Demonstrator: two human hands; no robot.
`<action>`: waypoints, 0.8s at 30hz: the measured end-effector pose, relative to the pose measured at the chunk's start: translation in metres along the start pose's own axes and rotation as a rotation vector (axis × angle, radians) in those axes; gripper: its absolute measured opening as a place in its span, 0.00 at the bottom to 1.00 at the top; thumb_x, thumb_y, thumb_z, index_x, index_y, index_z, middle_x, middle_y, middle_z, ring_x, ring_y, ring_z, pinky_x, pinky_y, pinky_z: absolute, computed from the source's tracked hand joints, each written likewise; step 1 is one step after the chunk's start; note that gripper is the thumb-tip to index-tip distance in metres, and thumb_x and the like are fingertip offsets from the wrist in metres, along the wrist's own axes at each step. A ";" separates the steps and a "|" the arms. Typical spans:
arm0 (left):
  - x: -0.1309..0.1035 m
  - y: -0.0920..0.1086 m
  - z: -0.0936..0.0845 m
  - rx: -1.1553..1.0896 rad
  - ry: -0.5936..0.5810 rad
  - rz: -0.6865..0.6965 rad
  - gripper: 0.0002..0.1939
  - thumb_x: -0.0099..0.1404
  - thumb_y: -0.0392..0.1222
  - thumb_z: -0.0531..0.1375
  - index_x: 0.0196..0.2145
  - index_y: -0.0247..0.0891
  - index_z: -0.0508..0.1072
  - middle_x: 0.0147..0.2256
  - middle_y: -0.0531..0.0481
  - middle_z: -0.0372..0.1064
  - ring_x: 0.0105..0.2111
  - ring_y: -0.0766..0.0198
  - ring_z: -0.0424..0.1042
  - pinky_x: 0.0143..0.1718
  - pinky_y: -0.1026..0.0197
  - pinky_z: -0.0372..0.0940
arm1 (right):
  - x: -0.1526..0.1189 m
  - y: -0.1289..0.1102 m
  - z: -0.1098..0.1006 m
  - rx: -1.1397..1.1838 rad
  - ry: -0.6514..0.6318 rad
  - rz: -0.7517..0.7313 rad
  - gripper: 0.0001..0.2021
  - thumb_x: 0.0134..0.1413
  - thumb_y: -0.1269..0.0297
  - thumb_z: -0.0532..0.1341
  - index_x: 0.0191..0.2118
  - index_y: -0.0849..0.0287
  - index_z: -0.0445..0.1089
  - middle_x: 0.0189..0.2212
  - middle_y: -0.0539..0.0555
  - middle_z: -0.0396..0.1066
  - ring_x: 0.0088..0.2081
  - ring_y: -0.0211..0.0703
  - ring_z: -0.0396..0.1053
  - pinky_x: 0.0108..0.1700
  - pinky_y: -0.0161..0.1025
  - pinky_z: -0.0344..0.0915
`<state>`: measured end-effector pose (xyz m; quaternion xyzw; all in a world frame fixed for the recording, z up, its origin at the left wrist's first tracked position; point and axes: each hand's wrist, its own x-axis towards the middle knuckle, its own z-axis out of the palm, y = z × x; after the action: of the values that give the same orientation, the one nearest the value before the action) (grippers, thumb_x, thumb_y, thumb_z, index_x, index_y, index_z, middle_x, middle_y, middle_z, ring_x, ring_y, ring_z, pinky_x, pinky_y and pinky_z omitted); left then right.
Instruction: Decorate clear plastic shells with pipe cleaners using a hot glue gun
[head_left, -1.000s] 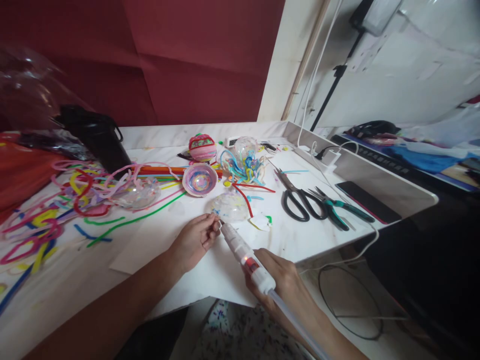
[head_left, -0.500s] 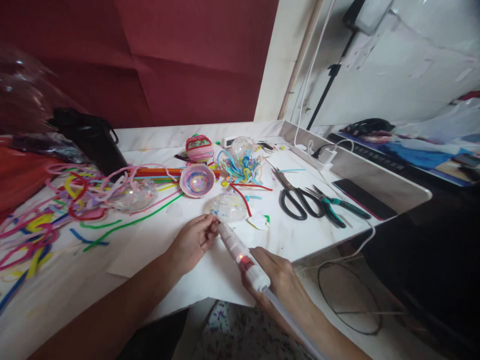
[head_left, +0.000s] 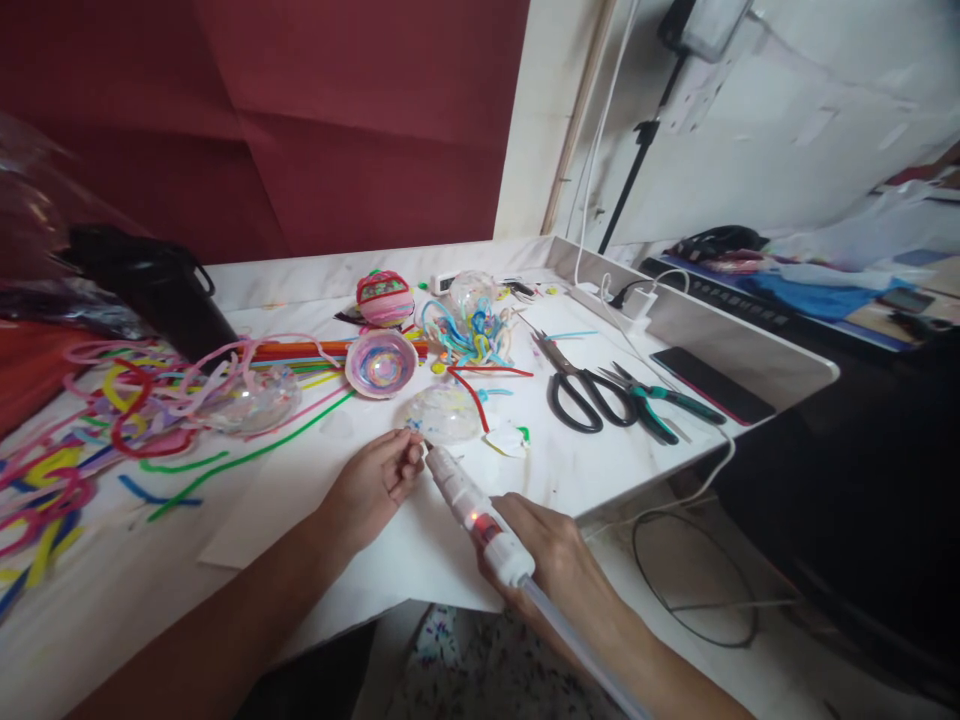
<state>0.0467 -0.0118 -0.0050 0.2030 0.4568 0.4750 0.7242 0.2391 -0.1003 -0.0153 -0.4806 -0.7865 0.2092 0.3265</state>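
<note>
My right hand (head_left: 544, 550) is wrapped round a white hot glue gun (head_left: 480, 510). A small light glows on its body and a clear glue stick (head_left: 574, 635) runs out of its back end. The nozzle points at the fingertips of my left hand (head_left: 379, 485), which are pinched together. Whatever sits between those fingers is too small to make out. Just beyond the nozzle, a clear plastic dome (head_left: 444, 413) with coloured specks lies on the table. A bent red pipe cleaner (head_left: 472, 390) touches its far side.
Black-handled scissors (head_left: 581, 390) and green-handled pliers (head_left: 660, 405) lie at the right, near a phone (head_left: 712, 383). A multicoloured bowl (head_left: 381, 364) stands behind the dome. Tangled pipe cleaners (head_left: 150, 400) and a black bottle (head_left: 150, 295) occupy the left side.
The whole view has shifted slightly, so the table's things appear a little further left. The glue gun's nozzle stands slightly apart from my left fingertips, where before it was nearly touching them.
</note>
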 end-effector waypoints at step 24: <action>0.003 0.007 -0.001 -0.037 -0.010 -0.009 0.16 0.72 0.30 0.49 0.27 0.31 0.69 0.20 0.53 0.61 0.17 0.74 0.61 0.17 0.72 0.58 | -0.008 0.005 -0.014 0.040 0.047 0.029 0.07 0.63 0.70 0.53 0.33 0.57 0.63 0.26 0.49 0.63 0.24 0.36 0.60 0.27 0.34 0.53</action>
<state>0.0428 -0.0058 -0.0015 0.1901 0.4452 0.4791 0.7322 0.2544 -0.1055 -0.0113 -0.4902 -0.7673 0.2180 0.3513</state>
